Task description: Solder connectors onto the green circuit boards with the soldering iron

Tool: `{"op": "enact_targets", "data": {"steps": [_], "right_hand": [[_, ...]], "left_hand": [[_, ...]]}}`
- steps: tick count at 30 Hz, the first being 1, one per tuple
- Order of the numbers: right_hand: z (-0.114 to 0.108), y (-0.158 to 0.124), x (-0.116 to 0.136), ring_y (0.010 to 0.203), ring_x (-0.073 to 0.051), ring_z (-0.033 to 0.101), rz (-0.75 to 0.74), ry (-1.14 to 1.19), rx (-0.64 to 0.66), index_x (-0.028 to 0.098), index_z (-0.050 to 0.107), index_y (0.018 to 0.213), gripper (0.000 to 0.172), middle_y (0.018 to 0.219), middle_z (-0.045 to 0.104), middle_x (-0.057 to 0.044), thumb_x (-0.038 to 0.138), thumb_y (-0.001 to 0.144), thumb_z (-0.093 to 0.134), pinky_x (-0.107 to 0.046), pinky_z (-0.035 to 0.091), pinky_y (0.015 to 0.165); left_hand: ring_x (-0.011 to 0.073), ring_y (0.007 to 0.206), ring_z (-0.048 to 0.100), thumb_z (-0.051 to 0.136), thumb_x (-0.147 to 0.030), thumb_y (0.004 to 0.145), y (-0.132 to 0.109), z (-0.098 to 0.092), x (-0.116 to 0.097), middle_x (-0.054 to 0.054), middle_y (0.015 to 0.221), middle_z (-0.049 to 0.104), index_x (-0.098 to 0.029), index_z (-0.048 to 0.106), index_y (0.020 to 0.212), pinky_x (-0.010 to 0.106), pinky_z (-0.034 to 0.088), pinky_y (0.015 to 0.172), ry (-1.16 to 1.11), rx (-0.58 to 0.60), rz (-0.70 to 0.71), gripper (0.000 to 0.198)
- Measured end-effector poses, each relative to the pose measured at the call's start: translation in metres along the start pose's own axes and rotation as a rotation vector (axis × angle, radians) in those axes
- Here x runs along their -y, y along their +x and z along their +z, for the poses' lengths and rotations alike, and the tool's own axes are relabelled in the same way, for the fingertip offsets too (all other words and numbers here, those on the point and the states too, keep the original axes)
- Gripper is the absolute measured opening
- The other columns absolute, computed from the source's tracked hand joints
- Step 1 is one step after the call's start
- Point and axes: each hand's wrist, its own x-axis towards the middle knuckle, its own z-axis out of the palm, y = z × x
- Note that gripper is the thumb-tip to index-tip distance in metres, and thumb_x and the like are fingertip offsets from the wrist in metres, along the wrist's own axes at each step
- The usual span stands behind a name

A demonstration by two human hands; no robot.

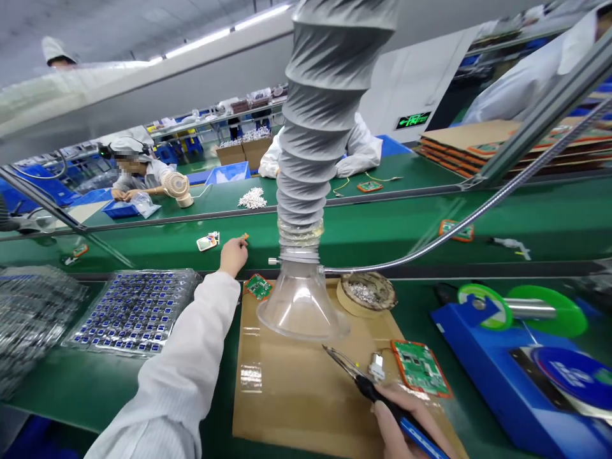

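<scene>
the left hand [233, 255] reaches out and pinches a tiny orange piece [245, 236] on the green belt [363, 233], while the right hand [406, 427] grips a soldering iron [363, 382].

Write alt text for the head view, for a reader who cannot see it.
At a green workbench, the right hand holds a soldering iron over a cardboard mat, beside a green circuit board. The left hand reaches to the conveyor belt, fingers on a small orange part. A fume extraction hose hangs over the mat.
</scene>
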Motion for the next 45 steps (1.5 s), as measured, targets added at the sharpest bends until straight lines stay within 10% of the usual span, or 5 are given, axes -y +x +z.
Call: {"op": "enact_targets", "data": {"steps": [7, 13, 22, 36, 45], "right_hand": [[0.003, -0.002, 0.002, 0.076, -0.019, 0.072, 0.015, 0.082, -0.019, 0.023, 0.070, 0.091, 0.011, 0.086, 0.074, -0.003, 0.033, 0.090, 0.065, -0.027, 0.057, 0.070], [0.007, -0.002, 0.007, 0.077, -0.023, 0.072, 0.155, 0.092, -0.036, 0.021, 0.071, 0.088, 0.019, 0.085, 0.074, -0.006, 0.040, 0.087, 0.066, -0.033, 0.057, 0.071], [0.025, -0.003, 0.022, 0.078, -0.025, 0.073, 0.404, 0.195, -0.080, 0.020, 0.069, 0.104, 0.038, 0.090, 0.075, -0.010, 0.054, 0.088, 0.066, -0.040, 0.058, 0.075], [0.071, -0.035, 0.030, 0.117, -0.028, 0.069, 0.170, 0.211, 0.486, 0.025, 0.056, 0.136, 0.050, 0.128, 0.071, -0.010, 0.054, 0.095, 0.058, -0.044, 0.054, 0.103], [0.068, -0.026, 0.048, 0.117, -0.030, 0.066, 0.192, 0.034, 0.326, 0.028, 0.056, 0.135, 0.048, 0.125, 0.072, -0.005, 0.057, 0.097, 0.048, -0.047, 0.051, 0.100]], "left_hand": [[0.0131, 0.061, 0.054, 0.057, -0.024, 0.092, -0.162, -0.058, 0.020, -0.002, 0.064, 0.055, -0.020, 0.074, 0.093, 0.026, 0.044, 0.063, -0.378, -0.197, 0.222, 0.018], [0.0160, 0.071, 0.060, 0.056, -0.021, 0.093, -0.235, -0.073, -0.003, 0.003, 0.076, 0.066, -0.023, 0.073, 0.093, 0.030, 0.049, 0.069, -0.603, 0.035, 0.561, 0.017], [0.0228, 0.093, 0.059, 0.054, -0.016, 0.089, -0.250, -0.030, 0.010, 0.007, 0.078, 0.067, -0.020, 0.072, 0.086, 0.038, 0.050, 0.089, -0.333, 0.318, 0.911, 0.019], [0.0298, 0.113, 0.056, 0.065, -0.047, 0.091, -0.272, 0.008, -0.001, 0.010, 0.101, 0.069, -0.026, 0.074, 0.103, 0.056, 0.036, 0.108, -0.148, 0.103, 0.630, 0.026], [0.0273, 0.104, 0.060, 0.053, -0.022, 0.093, -0.206, -0.094, 0.106, 0.010, 0.103, 0.069, -0.023, 0.071, 0.100, 0.045, 0.044, 0.094, 0.175, -0.183, 0.084, 0.020]]}}
